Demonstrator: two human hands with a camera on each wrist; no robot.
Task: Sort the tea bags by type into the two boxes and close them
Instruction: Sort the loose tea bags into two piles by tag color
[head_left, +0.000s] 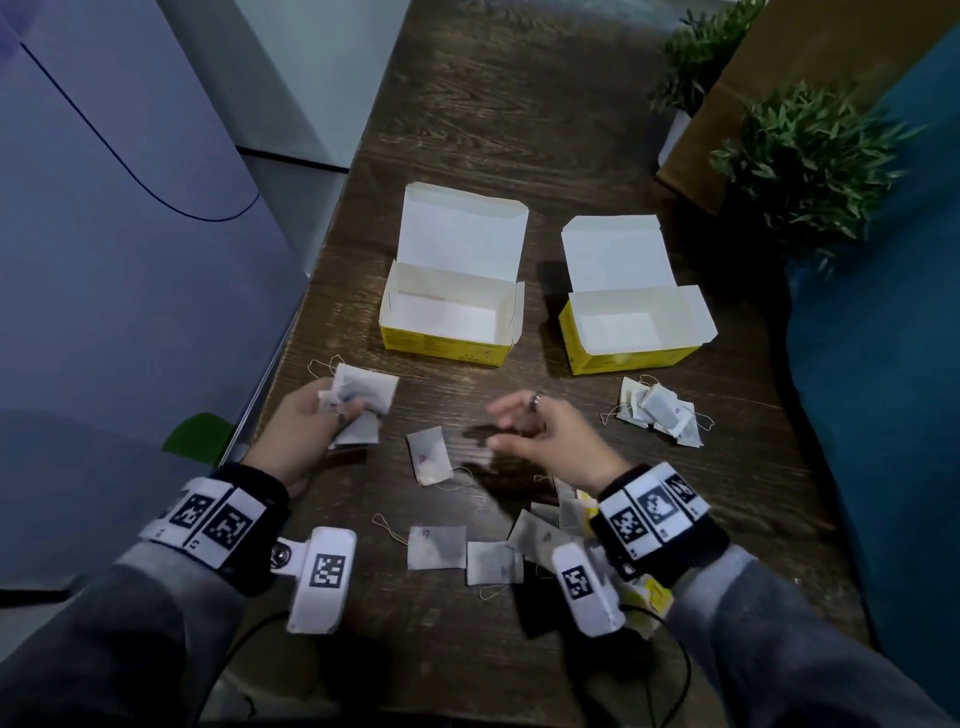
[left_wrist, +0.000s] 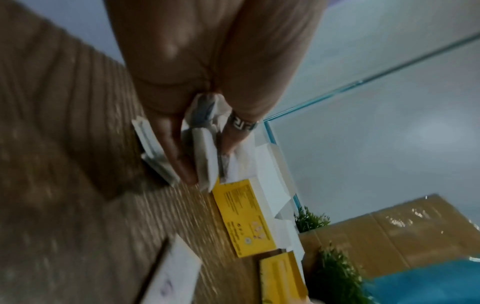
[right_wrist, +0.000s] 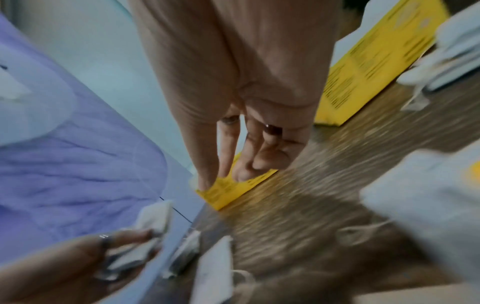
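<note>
Tea bags (head_left: 429, 455) lie loose on the counter (head_left: 519, 130); they look light, limp and tearable, best pinched at an edge. Left hand (head_left: 306, 426) grips a bunch (head_left: 358, 402); right hand (head_left: 540, 431) hovers relaxed, holding nothing.

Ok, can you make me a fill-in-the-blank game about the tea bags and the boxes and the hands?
1. Both yellow boxes, the left box and the right box, have their lids ____.
2. The bunch of tea bags is held in the person's ____ hand.
3. The right hand is holding ____.
4. The number of tea bags inside the boxes so far is ____.

Missing words: open; left; nothing; zero
</note>
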